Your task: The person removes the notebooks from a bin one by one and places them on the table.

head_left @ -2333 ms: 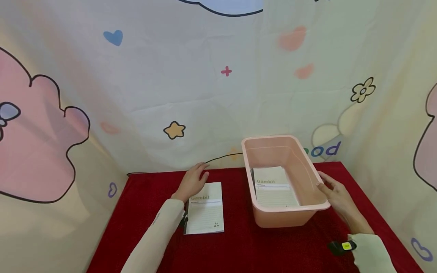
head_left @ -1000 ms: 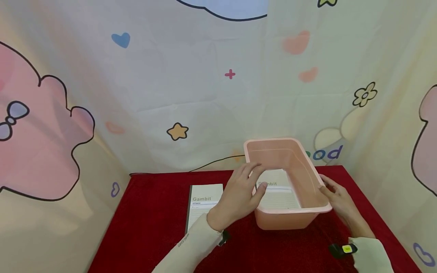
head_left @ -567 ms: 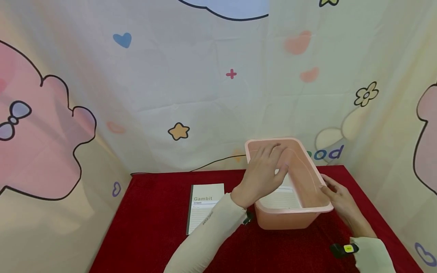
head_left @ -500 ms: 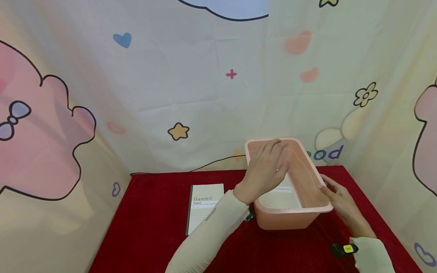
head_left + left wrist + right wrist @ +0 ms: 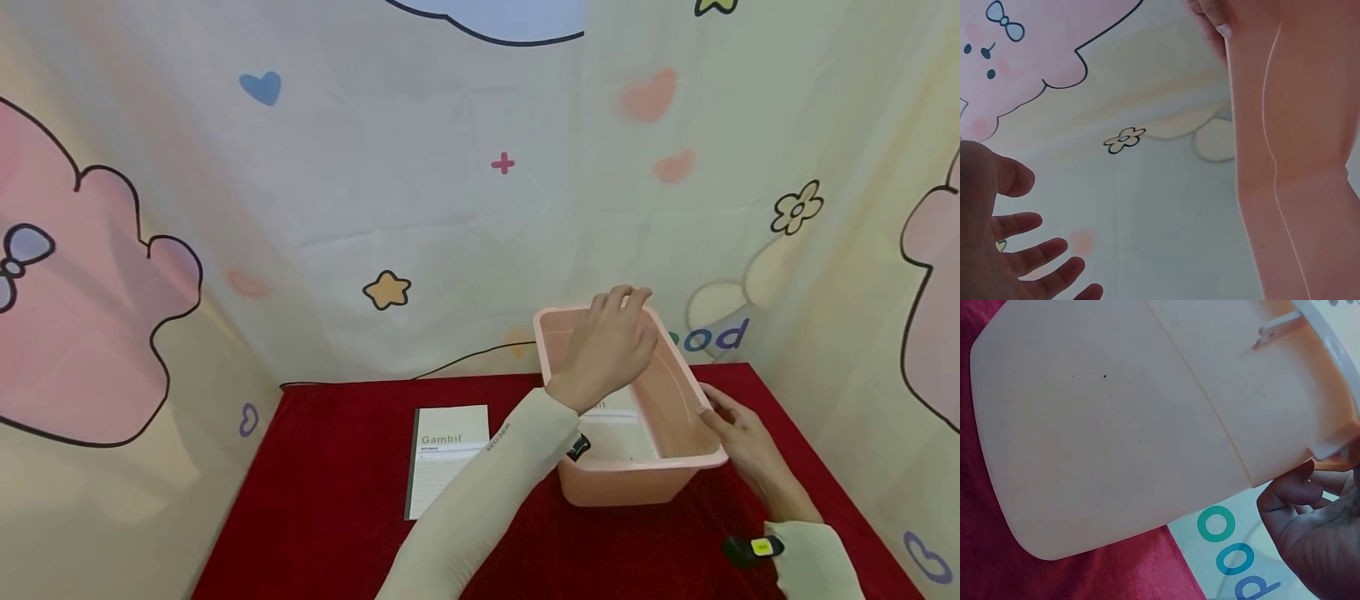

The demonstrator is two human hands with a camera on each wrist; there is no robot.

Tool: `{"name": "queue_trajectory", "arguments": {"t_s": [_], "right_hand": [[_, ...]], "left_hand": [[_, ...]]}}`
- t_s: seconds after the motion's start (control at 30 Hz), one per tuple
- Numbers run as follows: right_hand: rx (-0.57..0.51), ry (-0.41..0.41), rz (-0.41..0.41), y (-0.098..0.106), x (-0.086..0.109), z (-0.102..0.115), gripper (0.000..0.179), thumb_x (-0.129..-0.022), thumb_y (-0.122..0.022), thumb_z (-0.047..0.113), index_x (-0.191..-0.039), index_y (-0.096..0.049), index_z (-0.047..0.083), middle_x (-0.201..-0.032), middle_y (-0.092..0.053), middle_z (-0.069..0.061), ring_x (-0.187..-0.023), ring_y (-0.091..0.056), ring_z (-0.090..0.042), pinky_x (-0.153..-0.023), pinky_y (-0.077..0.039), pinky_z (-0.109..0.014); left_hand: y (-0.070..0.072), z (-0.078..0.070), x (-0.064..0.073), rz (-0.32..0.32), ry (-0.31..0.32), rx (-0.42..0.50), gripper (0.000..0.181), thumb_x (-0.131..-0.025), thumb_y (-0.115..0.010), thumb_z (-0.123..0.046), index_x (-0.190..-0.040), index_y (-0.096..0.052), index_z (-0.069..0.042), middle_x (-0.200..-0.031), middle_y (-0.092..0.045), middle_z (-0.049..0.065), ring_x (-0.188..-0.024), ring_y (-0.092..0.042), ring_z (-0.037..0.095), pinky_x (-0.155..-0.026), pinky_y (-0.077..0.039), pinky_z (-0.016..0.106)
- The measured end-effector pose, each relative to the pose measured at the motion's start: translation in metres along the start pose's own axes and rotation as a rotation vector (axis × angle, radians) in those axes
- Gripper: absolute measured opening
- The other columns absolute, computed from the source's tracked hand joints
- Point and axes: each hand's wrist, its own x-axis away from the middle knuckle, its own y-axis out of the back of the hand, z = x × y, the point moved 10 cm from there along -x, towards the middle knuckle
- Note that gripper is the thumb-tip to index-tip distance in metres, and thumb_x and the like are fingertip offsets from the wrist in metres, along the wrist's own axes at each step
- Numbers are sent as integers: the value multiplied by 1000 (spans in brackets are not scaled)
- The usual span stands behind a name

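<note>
On the red velvety cloth [image 5: 315, 467] sits a pink rectangular plastic bin [image 5: 615, 487]; the right hand [image 5: 746, 437] grips its right rim, presumably for steadying; the left hand [image 5: 609, 350], fingers spread, holds nothing above it; 1 white lined paper notebook [image 5: 618, 440] lies inside; 1 white dark-spined paper notebook [image 5: 444, 442] lies outside, left.

At four o'clock the pink rectangular plastic tub [image 5: 622, 490] looks smooth, softly glossy; near six, the white rectangular paper notebook [image 5: 444, 454] smooth; at seven, the dark-red velvety tablecloth [image 5: 330, 492] matt; at twelve, the pale printed cloth backdrop [image 5: 420, 183] matt, lightly creased.
</note>
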Motion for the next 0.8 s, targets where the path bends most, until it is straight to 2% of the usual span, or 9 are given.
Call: {"name": "queue_trajectory", "arguments": {"t_s": [0.27, 0.5, 0.8], "right_hand": [[9, 8, 4, -1, -2, 0, 68, -103, -45, 40, -157, -18, 10, -155, -30, -28, -111, -59, -22, -79, -58, -26], [17, 1, -17, 1, -2, -5, 70, -103, -46, 42, -158, -16, 11, -156, -28, -29, -125, -52, -45, -81, -59, -32], [8, -15, -23, 2, -1, -6, 71, -102, -47, 44, -158, -16, 13, -156, -29, -26, -125, -52, -42, -82, -58, -32]], "left_hand": [[-21, 11, -17, 81, 104, 14, 45, -102, -39, -31, -146, -43, -23, -146, -48, -1, -131, -49, 20, -104, -47, 36], [-39, 16, -23, 129, 138, 31, 46, -102, -39, -32, -147, -41, -24, -147, -46, -1, -132, -48, 19, -103, -47, 36], [-63, 26, -32, 195, 193, 103, 46, -102, -41, -32, -147, -42, -21, -146, -48, 2, -129, -50, 20, -100, -50, 36]]}}
